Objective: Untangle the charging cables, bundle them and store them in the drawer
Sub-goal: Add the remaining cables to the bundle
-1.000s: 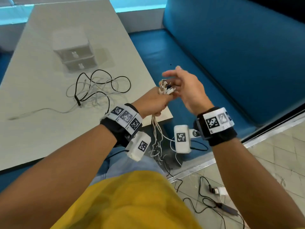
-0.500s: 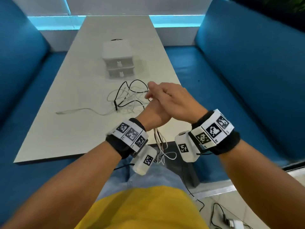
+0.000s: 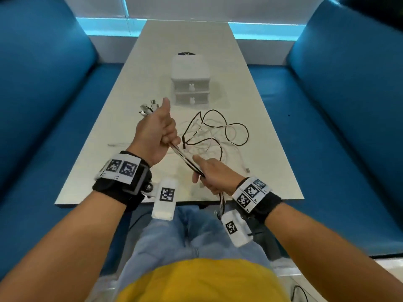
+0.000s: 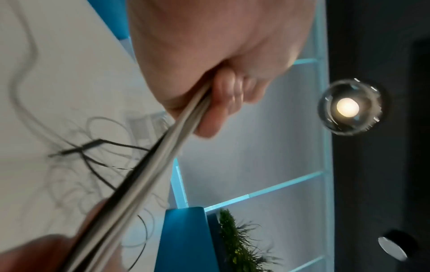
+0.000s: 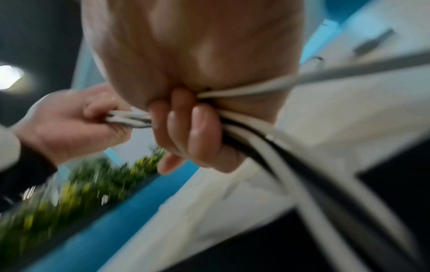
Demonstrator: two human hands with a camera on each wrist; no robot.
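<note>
My left hand (image 3: 159, 131) grips a bunch of white and black charging cables (image 3: 187, 161) near their ends, and several plugs (image 3: 147, 108) stick out above its fist. My right hand (image 3: 209, 175) grips the same bunch lower down, so the cables run taut between the two hands above the table's near edge. Below the right hand the cables hang off the table. The left wrist view shows the bunch (image 4: 149, 165) leaving my curled fingers (image 4: 223, 103). In the right wrist view my fingers (image 5: 195, 132) are wrapped round the cables (image 5: 251, 128). A small white two-drawer box (image 3: 190, 80) stands mid-table, drawers closed.
Loose black and white cables (image 3: 216, 134) lie tangled on the pale table (image 3: 152, 62) between my hands and the drawer box. Blue benches (image 3: 43, 83) flank the table on both sides. A small dark object (image 3: 186, 53) sits behind the box.
My hands were pressed together at the table's right edge; now they have parted, the left up and forward, the right down, stretching the cable bunch between them. The view has swung to face the table.
</note>
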